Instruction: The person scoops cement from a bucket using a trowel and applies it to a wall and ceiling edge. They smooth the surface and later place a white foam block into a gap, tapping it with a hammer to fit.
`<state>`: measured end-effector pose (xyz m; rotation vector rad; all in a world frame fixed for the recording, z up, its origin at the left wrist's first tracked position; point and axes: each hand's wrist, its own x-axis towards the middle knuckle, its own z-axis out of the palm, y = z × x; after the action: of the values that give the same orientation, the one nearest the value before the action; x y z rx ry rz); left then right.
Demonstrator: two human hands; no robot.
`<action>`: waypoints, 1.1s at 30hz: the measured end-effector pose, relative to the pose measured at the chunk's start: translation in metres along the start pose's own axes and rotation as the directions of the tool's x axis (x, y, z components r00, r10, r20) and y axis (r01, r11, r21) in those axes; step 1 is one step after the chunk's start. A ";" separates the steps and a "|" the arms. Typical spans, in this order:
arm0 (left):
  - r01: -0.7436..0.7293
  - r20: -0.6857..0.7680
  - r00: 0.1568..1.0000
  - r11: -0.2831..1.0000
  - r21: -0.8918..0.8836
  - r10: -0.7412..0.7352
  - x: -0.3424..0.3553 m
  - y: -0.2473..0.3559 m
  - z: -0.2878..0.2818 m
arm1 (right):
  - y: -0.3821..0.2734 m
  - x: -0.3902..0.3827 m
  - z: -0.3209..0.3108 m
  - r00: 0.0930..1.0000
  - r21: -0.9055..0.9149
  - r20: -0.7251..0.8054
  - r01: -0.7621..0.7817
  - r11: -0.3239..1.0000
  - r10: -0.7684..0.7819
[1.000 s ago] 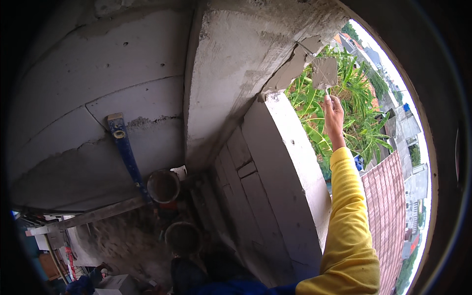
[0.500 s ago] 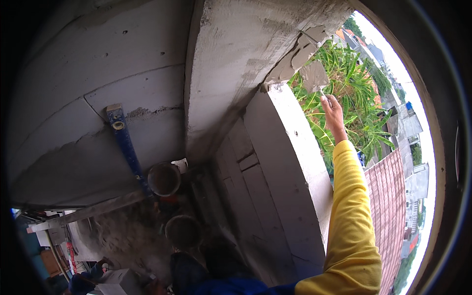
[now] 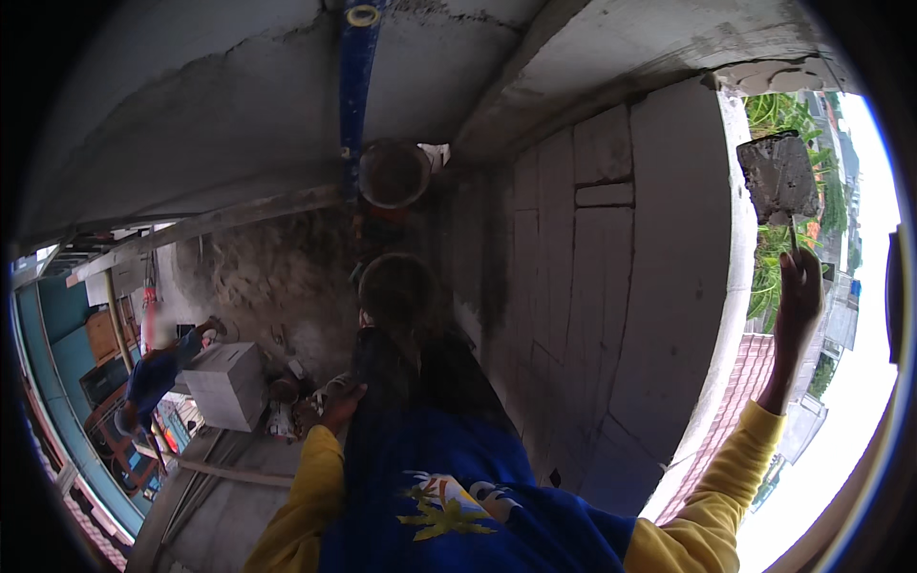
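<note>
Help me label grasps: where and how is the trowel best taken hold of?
Likely best: grip the trowel by its handle, coming from below in the picture, as the right hand does. The slim handle points down toward the yellow sleeve; the blade is broad and flat, harder to wrap.

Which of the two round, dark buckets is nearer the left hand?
The round, dark bucket lower in the picture, closest to the dark-trousered legs; the other sits farther off, beside the long blue spirit level.

Right hand (image 3: pixel 800 286) grips mortar-smeared trowel (image 3: pixel 781 180); left hand (image 3: pixel 336 411) low beside trouser leg (image 3: pixel 378 382); blue spirit level (image 3: pixel 354 91) by wall (image 3: pixel 444 72).
</note>
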<state>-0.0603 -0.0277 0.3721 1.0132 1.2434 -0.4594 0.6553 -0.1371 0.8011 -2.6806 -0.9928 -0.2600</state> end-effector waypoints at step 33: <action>0.177 -0.229 0.969 0.902 0.393 -0.090 0.041 -0.110 0.014 | -0.192 -0.514 0.693 0.454 -0.007 0.885 -0.206 0.978 0.102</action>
<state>-0.1245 -0.0869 0.2925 1.3635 1.4429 -0.7632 0.1942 -0.0946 0.0476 -2.7057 -0.8897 1.3545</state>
